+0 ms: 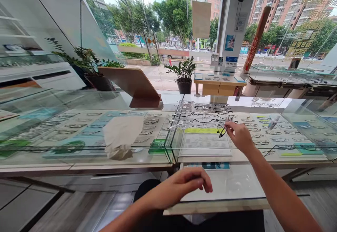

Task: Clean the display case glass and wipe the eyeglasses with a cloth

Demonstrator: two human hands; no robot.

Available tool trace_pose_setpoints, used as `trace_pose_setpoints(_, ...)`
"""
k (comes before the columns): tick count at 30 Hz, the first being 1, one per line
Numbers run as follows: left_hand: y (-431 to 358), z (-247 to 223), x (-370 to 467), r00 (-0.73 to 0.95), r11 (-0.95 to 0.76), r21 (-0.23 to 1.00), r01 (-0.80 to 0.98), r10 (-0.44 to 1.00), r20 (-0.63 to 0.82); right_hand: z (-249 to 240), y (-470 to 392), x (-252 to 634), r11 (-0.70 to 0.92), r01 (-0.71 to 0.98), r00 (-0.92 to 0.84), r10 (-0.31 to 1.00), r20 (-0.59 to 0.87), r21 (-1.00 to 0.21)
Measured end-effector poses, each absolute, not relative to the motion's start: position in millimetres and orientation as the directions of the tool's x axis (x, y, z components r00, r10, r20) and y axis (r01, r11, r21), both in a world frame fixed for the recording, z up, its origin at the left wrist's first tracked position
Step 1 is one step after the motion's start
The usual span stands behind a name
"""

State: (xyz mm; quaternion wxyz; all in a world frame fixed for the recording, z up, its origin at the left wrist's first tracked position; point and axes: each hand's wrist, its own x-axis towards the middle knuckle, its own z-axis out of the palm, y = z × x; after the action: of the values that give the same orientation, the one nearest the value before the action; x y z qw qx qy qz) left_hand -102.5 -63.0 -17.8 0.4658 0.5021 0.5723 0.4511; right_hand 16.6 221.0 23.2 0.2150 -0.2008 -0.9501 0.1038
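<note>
My right hand [240, 135] pinches a pair of dark-framed eyeglasses [222, 132] between thumb and fingers, tilted just above the glass counter. Left of it, several rows of eyeglasses [202, 115] lie on the counter top, dark and clear frames among them. My left hand [184, 186] hovers over the pulled-out drawer [237, 184] at the counter's front. Its fingers are loosely bent, the thumb apart, and nothing shows in them. A crumpled pale cloth [122, 135] rests on the glass to the left.
A tilted wooden-backed mirror or stand [131, 83] is on the counter at left. A small white bottle [273, 122] stands at right. Under the glass [86, 128] more eyeglasses are laid out in rows. Beyond the counter are a potted plant [184, 75] and a display table [219, 81].
</note>
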Motion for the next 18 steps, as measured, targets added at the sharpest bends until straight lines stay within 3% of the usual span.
trace_pose_setpoints(3,-3.4,27.7,-137.3,-0.441,-0.099,0.987,0.129,0.885,0.147,12.7,210.8,8.8,0.920,0.259,-0.806,0.374,0.459,-0.296)
trace_pose_setpoints(7,67.7,31.6,-154.0,-0.663,-0.117,0.991,0.062,0.738,0.128,4.9,205.3,7.0,0.937,0.207,-0.793,0.328,0.513,-0.280)
trace_pose_setpoints(13,84.3,-14.1,-148.8,-0.558,-0.098,0.990,0.105,0.818,0.141,2.1,203.2,11.3,0.954,0.129,-0.838,0.251,0.484,-0.271)
trace_pose_setpoints(18,80.4,-18.6,-152.2,-0.481,-0.107,0.994,0.007,0.871,0.097,-0.5,196.8,9.0,0.955,0.005,-0.863,0.153,0.482,-0.295)
